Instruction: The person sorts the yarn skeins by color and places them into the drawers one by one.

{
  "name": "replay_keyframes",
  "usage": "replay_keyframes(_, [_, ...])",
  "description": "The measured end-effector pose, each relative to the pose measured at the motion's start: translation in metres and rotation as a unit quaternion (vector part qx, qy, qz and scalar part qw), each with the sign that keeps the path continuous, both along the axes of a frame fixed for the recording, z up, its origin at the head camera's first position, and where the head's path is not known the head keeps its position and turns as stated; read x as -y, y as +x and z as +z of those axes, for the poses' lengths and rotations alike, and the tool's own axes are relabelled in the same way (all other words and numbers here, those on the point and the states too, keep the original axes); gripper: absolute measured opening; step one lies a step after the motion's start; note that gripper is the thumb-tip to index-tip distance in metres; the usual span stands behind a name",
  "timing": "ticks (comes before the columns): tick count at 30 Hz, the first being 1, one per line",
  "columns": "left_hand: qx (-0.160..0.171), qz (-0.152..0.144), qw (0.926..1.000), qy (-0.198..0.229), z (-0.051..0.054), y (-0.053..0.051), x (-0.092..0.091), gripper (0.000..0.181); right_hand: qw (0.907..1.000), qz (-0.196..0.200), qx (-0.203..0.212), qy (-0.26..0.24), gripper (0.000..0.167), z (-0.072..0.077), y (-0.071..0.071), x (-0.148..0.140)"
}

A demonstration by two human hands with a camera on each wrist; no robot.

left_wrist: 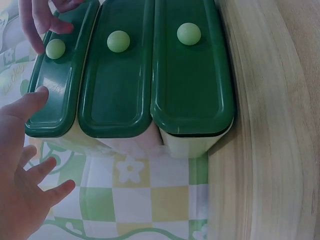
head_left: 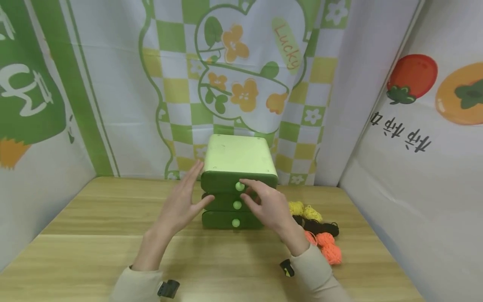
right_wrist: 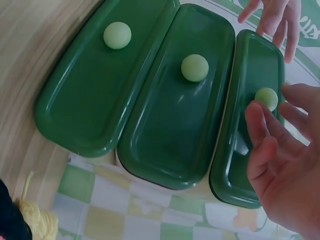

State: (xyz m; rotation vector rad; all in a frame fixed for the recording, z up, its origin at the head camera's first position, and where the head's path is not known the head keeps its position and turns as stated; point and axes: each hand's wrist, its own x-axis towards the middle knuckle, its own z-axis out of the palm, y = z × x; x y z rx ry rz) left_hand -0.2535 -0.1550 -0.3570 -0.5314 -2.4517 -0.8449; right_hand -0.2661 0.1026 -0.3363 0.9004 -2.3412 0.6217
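A small cabinet with a pale green top [head_left: 237, 155] has three dark green drawer fronts, each with a round light green knob; all three drawers look closed. My right hand [head_left: 269, 207] is at the top knob [head_left: 240, 186], its fingertips around or against it; the right wrist view shows the bent fingers [right_wrist: 285, 150] beside that knob [right_wrist: 266, 99], and firm contact is unclear. With fingers spread, my left hand [head_left: 179, 205] is at the cabinet's upper left side. In the left wrist view the left thumb [left_wrist: 30, 102] points at the top drawer front [left_wrist: 60, 85].
Yellow yarn [head_left: 302, 209], black yarn [head_left: 320, 227] and orange yarn [head_left: 329, 247] lie on the wooden table [head_left: 94, 235], right of the cabinet. A patterned green and white cloth [head_left: 181, 92] hangs behind it, and printed cloth walls stand at both sides.
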Motion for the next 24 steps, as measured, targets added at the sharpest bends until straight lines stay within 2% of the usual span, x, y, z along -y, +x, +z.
replay_keyframes(8, [0.01,-0.01,0.9999,-0.005,-0.0016,-0.0008,-0.0033,0.089,0.9986,0.003,0.05,-0.018,0.04,-0.0056,-0.0011,0.0052])
replay_keyframes(19, [0.062,-0.015,0.9979,0.014,0.0018,0.0043,-0.0052,0.088,0.9961,0.007,0.079,-0.04,0.037,-0.0041,0.0006,0.0091])
replay_keyframes(24, [0.067,-0.012,0.9974,0.025,0.0017,0.0042,-0.006,0.088,0.996,0.012,0.077,-0.045,0.035,-0.0054,0.0015,0.0091])
